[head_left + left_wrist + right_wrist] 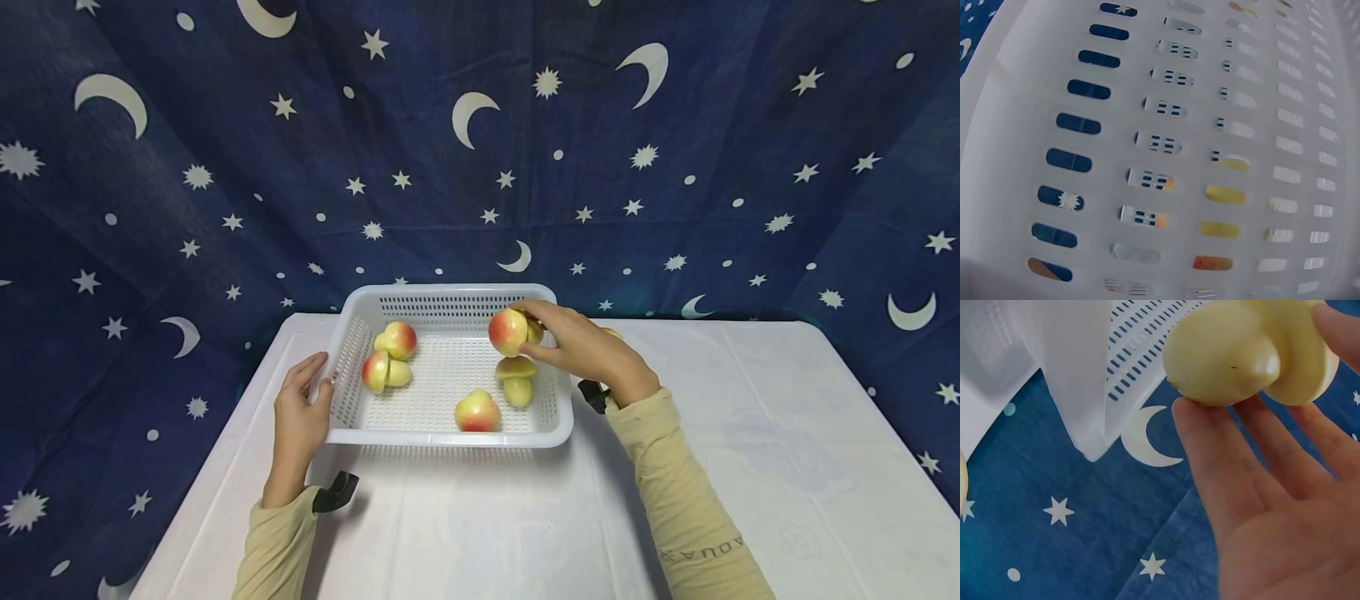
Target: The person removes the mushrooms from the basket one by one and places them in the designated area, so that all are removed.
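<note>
My right hand (pixel 581 346) holds a toy mushroom (pixel 507 332) with a red-and-yellow cap over the right part of a white plastic basket (pixel 450 438). In the right wrist view, fingers and thumb surround its pale yellow stem (pixel 1222 356) and cap. Just below it in the basket is another mushroom (pixel 517 392), with a further one (pixel 477 412) near the front wall. Two more mushrooms (pixel 400 340) (pixel 377 372) lie close together at the left. Beside the basket's left wall, my left hand (pixel 302 412) touches the rim with relaxed fingers; the left wrist view shows mostly the slotted wall (pixel 1110 187).
The basket stands on a table with a white cloth (pixel 750 433), near its back edge. Behind hangs a dark blue curtain (pixel 420 150) with moons and stars. A small yellow thing (pixel 612 332) shows behind my right hand, mostly hidden.
</note>
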`<state>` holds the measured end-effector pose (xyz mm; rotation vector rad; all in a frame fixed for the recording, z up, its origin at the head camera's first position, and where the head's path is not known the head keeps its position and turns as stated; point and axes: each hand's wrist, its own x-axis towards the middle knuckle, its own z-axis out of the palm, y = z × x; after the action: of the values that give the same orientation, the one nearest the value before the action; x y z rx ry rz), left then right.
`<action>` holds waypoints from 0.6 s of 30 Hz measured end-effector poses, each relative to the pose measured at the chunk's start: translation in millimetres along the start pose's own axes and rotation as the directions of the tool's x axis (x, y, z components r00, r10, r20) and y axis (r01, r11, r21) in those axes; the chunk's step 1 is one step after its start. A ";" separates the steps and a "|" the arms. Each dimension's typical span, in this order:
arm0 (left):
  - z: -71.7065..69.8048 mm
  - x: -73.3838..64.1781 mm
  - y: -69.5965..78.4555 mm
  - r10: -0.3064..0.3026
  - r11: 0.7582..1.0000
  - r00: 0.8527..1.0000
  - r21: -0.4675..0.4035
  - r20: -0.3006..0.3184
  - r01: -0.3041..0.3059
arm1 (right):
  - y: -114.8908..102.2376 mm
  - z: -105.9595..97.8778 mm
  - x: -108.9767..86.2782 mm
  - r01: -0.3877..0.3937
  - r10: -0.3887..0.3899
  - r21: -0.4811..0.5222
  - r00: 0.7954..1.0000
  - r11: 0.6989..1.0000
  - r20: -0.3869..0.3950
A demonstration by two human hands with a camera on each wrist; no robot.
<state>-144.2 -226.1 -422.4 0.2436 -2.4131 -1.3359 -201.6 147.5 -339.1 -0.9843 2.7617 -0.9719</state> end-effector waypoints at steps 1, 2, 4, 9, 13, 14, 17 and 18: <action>0.1 0.2 0.1 0.000 1.000 1.000 0.001 0.000 0.000 | 0.6 -1.3 -0.9 -0.001 0.001 0.006 1.000 1.000 -0.007; 0.2 0.4 0.1 -0.001 1.000 1.000 0.001 0.000 0.001 | 1.5 -2.4 -1.7 0.001 -0.001 0.012 1.000 1.000 -0.016; 0.3 0.4 -0.1 -0.005 1.000 1.000 0.002 0.000 0.005 | 3.7 -4.1 -3.9 0.010 -0.010 0.023 0.999 1.000 -0.030; 0.4 0.0 -1.1 -0.008 1.000 1.000 -0.004 0.000 0.008 | 9.5 -7.5 -9.6 0.025 -0.024 0.017 0.998 1.000 -0.059; 0.6 0.1 -1.8 -0.007 1.000 1.000 -0.006 0.000 0.007 | 12.3 -10.6 -14.1 0.013 -0.012 0.009 0.998 1.000 -0.067; 0.6 0.1 -1.9 -0.007 1.000 1.000 -0.005 0.000 0.007 | 13.0 -11.1 -15.1 0.005 -0.004 0.008 0.998 1.000 -0.068; 0.5 0.0 -2.0 -0.006 1.000 1.000 -0.004 -0.002 0.006 | 15.3 -13.0 -18.6 -0.004 0.003 -0.006 0.997 1.000 -0.080; 0.5 0.0 -2.0 -0.007 1.000 1.000 -0.004 -0.001 0.007 | 16.5 -13.6 -19.8 -0.003 0.002 -0.015 0.996 1.000 -0.087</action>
<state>-144.5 -226.8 -424.3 0.2520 -2.4103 -1.3429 -198.3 176.4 -340.9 -0.9630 2.8441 -1.0189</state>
